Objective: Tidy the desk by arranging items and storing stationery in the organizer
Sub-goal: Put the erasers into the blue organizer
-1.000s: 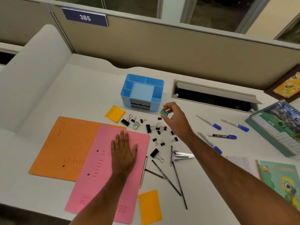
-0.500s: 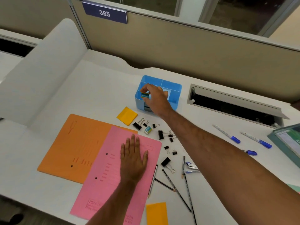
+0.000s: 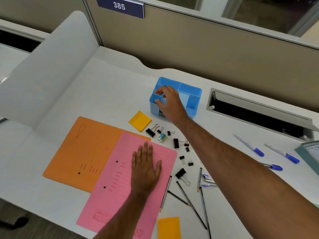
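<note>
The blue organizer (image 3: 193,97) stands at the back middle of the white desk. My right hand (image 3: 170,104) hovers over its front left compartment, thumb and forefinger apart, with nothing visible between them. My left hand (image 3: 145,167) rests flat on the pink folder (image 3: 120,187), which overlaps an orange folder (image 3: 86,149). A small eraser (image 3: 162,137) lies among several black binder clips (image 3: 176,143). Several pencils (image 3: 189,202) lie in front of the clips. Blue-capped pens (image 3: 248,144) lie to the right.
Yellow sticky pads lie by the organizer (image 3: 139,120) and at the front edge (image 3: 169,227). An open cable trough (image 3: 259,112) sits at the back right. A calendar's corner (image 3: 310,152) shows at the right edge. A partition panel (image 3: 43,80) walls the left side.
My right hand carried a small blue eraser from above the clips to the organizer and spread its fingers over the front left compartment; the eraser is out of sight. The left hand stayed put.
</note>
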Demonstrator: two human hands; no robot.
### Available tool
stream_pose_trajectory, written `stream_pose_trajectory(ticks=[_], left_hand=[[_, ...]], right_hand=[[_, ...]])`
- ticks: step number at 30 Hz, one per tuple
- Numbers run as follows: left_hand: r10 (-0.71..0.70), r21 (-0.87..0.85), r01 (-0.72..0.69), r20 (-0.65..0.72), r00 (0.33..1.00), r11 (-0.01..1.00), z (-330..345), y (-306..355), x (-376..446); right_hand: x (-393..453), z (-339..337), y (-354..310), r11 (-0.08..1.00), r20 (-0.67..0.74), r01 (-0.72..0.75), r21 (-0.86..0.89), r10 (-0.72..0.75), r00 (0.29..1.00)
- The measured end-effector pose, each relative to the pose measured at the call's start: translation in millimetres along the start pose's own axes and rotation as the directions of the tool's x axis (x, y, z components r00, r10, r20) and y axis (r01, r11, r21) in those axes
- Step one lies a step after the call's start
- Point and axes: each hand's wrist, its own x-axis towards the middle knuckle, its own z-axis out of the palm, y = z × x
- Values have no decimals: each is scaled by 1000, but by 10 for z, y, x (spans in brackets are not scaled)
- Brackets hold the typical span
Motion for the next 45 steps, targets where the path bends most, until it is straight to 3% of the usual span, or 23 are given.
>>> stream_pose_trajectory(ticks=[6, 13, 21, 30, 36, 45], left_hand=[[2, -8, -2, -6, 1000, 1000, -12, 5, 4], [13, 3, -13, -5, 1000, 1000, -15, 6, 7], [2, 7, -2, 12, 1000, 1000, -11, 7, 13], [-1, 16, 0, 15, 1000, 1000, -22, 9, 9], [3, -1, -3, 1, 1000, 1000, -31, 18, -2], [7, -1, -7, -6, 1000, 1000, -12, -1, -1]], right_hand=[[-633, 25, 259, 998, 126, 63, 14, -64, 990], [-1159, 215, 537, 974, 290, -31, -222, 97, 952], [-1219, 378, 462, 944, 208, -67, -322, 139, 968], [-1215, 224, 322, 974, 113, -18, -224, 44, 993], [-828, 62, 84, 977, 25, 60, -203, -56, 998], [-162, -35, -106, 990, -79, 9, -140, -20, 997]])
